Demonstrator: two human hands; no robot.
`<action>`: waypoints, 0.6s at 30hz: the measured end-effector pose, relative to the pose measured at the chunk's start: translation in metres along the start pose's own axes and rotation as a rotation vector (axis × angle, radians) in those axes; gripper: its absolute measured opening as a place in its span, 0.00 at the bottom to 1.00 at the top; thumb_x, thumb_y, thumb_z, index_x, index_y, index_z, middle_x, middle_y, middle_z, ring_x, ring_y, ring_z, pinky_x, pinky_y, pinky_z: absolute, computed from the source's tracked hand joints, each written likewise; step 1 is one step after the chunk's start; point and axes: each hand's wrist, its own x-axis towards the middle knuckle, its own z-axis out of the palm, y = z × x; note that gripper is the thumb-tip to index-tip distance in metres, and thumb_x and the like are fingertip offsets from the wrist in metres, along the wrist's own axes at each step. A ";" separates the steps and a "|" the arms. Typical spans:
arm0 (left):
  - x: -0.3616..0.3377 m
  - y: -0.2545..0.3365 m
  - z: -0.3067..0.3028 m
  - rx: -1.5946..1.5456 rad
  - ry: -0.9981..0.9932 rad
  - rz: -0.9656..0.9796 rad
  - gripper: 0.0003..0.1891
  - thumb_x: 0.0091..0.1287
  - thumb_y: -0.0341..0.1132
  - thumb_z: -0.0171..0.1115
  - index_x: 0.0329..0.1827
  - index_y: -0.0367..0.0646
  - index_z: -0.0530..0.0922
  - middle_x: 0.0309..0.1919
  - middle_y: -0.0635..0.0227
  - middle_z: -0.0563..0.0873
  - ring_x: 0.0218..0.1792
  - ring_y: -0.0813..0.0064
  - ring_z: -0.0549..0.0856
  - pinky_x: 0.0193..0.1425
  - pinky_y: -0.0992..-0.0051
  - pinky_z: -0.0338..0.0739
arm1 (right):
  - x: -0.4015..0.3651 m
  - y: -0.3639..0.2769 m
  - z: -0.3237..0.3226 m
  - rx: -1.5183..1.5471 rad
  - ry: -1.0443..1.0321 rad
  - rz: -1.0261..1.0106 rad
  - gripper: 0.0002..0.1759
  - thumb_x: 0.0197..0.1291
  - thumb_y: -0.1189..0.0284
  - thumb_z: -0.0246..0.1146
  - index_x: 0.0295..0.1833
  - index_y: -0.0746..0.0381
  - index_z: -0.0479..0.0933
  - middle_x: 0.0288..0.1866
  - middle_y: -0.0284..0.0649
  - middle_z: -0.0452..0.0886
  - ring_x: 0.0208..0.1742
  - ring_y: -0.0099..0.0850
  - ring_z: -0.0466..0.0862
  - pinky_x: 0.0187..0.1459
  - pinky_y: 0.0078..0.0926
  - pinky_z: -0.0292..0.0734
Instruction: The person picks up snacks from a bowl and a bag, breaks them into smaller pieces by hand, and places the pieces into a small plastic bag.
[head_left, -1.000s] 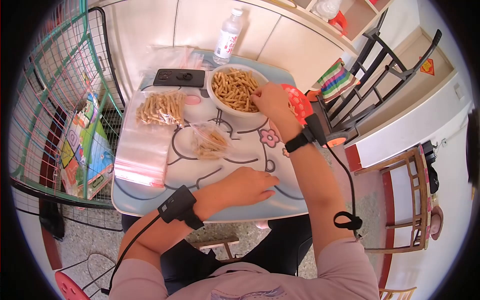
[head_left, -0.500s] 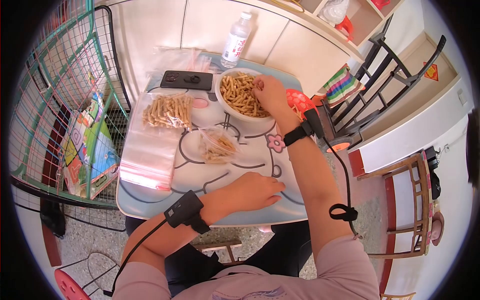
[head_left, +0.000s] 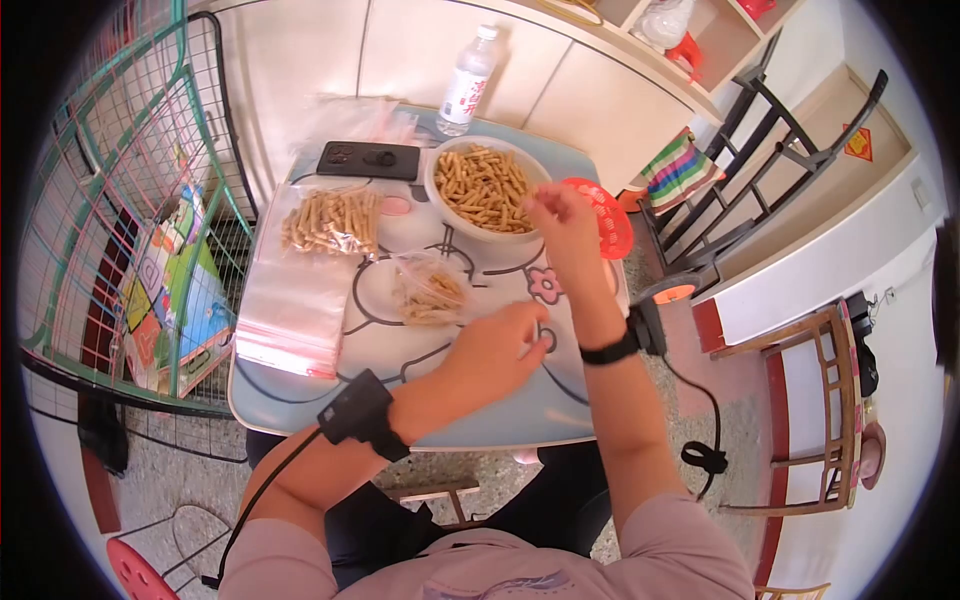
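A white bowl (head_left: 438, 205) full of short light-brown sticks (head_left: 485, 190), which look like a crunchy snack, stands at the back of the small table. My right hand (head_left: 565, 218) is just off the bowl's right rim, its fingertips pinched together; anything between them is too small to make out. Over the table's front half hovers my left hand (head_left: 505, 345), its thumb and fingers loosely apart with nothing visible in them. Left of it lies a small clear plastic bag (head_left: 430, 290) with some sticks inside. A fuller clear bag of sticks (head_left: 333, 220) rests farther left.
Flat empty zip bags (head_left: 290, 320) are stacked along the table's left side. A black phone (head_left: 368, 160), a water bottle (head_left: 467, 85) and a red plastic basket (head_left: 610, 220) stand round the bowl. A green wire rack (head_left: 185, 250) borders the left.
My right hand has pulled out of the bowl, moving right and toward me. My left hand has risen slightly and shifted left, closer to the small bag.
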 end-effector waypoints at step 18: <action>0.019 0.005 -0.013 -0.595 0.040 -0.479 0.14 0.77 0.33 0.54 0.62 0.38 0.70 0.47 0.61 0.82 0.22 0.82 0.82 0.20 0.81 0.79 | -0.089 0.008 -0.026 0.197 -0.103 -0.072 0.10 0.56 0.77 0.72 0.44 0.60 0.82 0.40 0.31 0.83 0.39 0.21 0.76 0.43 0.21 0.71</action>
